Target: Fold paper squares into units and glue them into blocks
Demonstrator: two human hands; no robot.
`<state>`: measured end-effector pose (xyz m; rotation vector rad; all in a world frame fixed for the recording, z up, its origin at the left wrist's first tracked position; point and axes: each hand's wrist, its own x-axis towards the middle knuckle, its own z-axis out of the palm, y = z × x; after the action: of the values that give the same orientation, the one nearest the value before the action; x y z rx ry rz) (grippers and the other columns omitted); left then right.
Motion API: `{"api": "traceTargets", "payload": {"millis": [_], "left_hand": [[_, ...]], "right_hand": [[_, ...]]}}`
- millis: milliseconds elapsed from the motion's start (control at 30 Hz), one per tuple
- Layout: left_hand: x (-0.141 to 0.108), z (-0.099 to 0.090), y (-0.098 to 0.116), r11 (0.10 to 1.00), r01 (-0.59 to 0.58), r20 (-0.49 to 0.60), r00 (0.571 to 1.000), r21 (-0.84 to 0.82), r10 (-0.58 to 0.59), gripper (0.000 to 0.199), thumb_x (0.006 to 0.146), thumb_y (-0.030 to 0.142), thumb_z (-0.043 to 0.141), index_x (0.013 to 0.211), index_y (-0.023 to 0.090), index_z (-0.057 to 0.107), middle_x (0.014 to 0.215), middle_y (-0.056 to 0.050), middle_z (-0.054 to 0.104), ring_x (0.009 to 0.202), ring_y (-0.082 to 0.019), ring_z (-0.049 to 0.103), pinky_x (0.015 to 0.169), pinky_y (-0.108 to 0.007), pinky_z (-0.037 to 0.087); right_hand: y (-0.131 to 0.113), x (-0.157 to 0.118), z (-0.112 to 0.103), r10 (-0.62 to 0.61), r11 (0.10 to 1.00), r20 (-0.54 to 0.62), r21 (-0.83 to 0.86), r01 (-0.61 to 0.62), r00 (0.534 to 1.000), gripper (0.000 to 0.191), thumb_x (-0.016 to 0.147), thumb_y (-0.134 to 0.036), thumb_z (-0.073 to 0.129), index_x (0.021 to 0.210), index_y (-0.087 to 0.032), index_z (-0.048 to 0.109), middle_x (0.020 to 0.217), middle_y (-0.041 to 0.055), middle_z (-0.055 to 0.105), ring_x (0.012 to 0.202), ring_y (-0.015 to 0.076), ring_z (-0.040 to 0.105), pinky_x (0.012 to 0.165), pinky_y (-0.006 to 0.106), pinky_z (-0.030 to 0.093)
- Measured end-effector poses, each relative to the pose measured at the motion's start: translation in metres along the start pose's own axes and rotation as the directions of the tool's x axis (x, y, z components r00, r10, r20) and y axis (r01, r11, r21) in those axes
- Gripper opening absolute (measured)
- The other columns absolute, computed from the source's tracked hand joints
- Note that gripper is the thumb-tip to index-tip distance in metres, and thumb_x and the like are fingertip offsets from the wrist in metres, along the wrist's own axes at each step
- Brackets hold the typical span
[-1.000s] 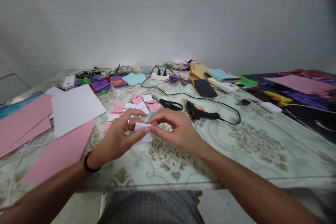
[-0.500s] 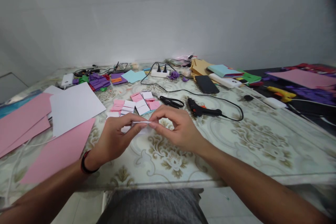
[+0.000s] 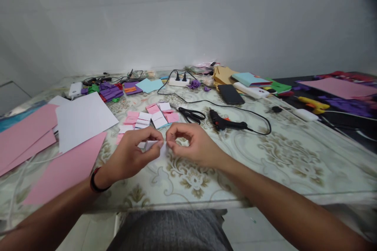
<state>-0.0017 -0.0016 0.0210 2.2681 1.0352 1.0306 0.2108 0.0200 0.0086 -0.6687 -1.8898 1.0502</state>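
Observation:
Over the near middle of the table, my left hand (image 3: 129,155) pinches a small piece of white paper (image 3: 163,149) between thumb and forefinger. My right hand (image 3: 196,145) meets it from the other side, thumb and forefinger closed at the paper's right edge. Much of the paper is hidden behind the fingers. Just beyond lie several small folded white paper pieces (image 3: 143,119) and folded pink paper pieces (image 3: 131,117). Black-handled scissors (image 3: 192,115) rest past my right hand, with a black glue gun (image 3: 226,121) to their right.
Large white paper (image 3: 85,121) and pink sheets (image 3: 70,168) cover the left side. At the back stand a power strip (image 3: 179,82) with plugged cords and purple paper strips (image 3: 110,91). A black phone (image 3: 231,94) and a yellow glue gun (image 3: 313,104) lie to the right.
The fingertips of my two hands have drawn slightly apart. The paper, seen nearly edge-on before, now hangs lower and shows more of its face between them.

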Motion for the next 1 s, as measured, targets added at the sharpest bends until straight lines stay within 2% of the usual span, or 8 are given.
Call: {"api": "traceTargets", "payload": {"millis": [233, 500, 700, 833, 1000], "left_hand": [[0.002, -0.001, 0.003, 0.998, 0.050, -0.026, 0.998, -0.049, -0.051, 0.009, 0.092, 0.021, 0.062, 0.087, 0.018, 0.068, 0.077, -0.001, 0.073, 0.068, -0.013, 0.064, 0.064, -0.022, 0.049], [0.001, -0.001, 0.003, 0.997, 0.061, -0.081, 0.995, -0.036, -0.064, 0.012, 0.096, 0.025, 0.061, 0.087, 0.019, 0.067, 0.078, 0.000, 0.069, 0.068, -0.012, 0.061, 0.062, -0.021, 0.047], [-0.001, 0.002, 0.000, 1.000, 0.016, -0.044, 0.999, -0.001, -0.016, 0.011, 0.098, 0.023, 0.059, 0.092, 0.019, 0.067, 0.083, -0.001, 0.071, 0.074, -0.013, 0.063, 0.068, -0.023, 0.049], [-0.002, 0.003, -0.001, 0.999, 0.015, 0.007, 1.000, -0.043, -0.015, 0.008, 0.097, 0.023, 0.060, 0.094, 0.019, 0.067, 0.088, -0.003, 0.072, 0.080, -0.015, 0.066, 0.075, -0.025, 0.052], [-0.002, 0.004, -0.001, 0.992, 0.035, 0.039, 0.999, -0.120, -0.031, 0.005, 0.092, 0.016, 0.062, 0.090, 0.019, 0.066, 0.083, -0.001, 0.070, 0.076, -0.013, 0.064, 0.071, -0.023, 0.052]], "right_hand": [[0.000, 0.002, -0.007, 0.027, 0.999, 0.003, 0.043, -0.027, 1.000, 0.002, 0.076, -0.015, 0.065, 0.076, -0.017, 0.065, 0.073, -0.0005, 0.064, 0.069, 0.0126, 0.055, 0.070, 0.027, 0.048], [0.001, 0.002, -0.012, -0.083, 0.993, -0.060, 0.079, 0.087, 0.995, 0.003, 0.080, -0.016, 0.066, 0.080, -0.018, 0.064, 0.078, 0.0008, 0.064, 0.071, 0.0133, 0.057, 0.070, 0.027, 0.050], [-0.003, 0.000, -0.007, -0.106, 0.994, -0.031, -0.044, 0.104, 0.994, 0.003, 0.085, -0.019, 0.067, 0.083, -0.018, 0.066, 0.078, 0.0021, 0.066, 0.070, 0.0140, 0.059, 0.069, 0.027, 0.049], [-0.005, -0.001, -0.003, -0.144, 0.982, -0.027, -0.130, 0.139, 0.989, 0.005, 0.083, -0.014, 0.065, 0.080, -0.018, 0.065, 0.076, 0.0001, 0.066, 0.068, 0.0128, 0.058, 0.069, 0.026, 0.049], [-0.003, -0.003, 0.002, -0.208, 0.962, -0.009, -0.183, 0.203, 0.978, 0.010, 0.080, -0.010, 0.065, 0.079, -0.020, 0.063, 0.075, -0.0014, 0.063, 0.067, 0.0124, 0.057, 0.068, 0.025, 0.047]]}}
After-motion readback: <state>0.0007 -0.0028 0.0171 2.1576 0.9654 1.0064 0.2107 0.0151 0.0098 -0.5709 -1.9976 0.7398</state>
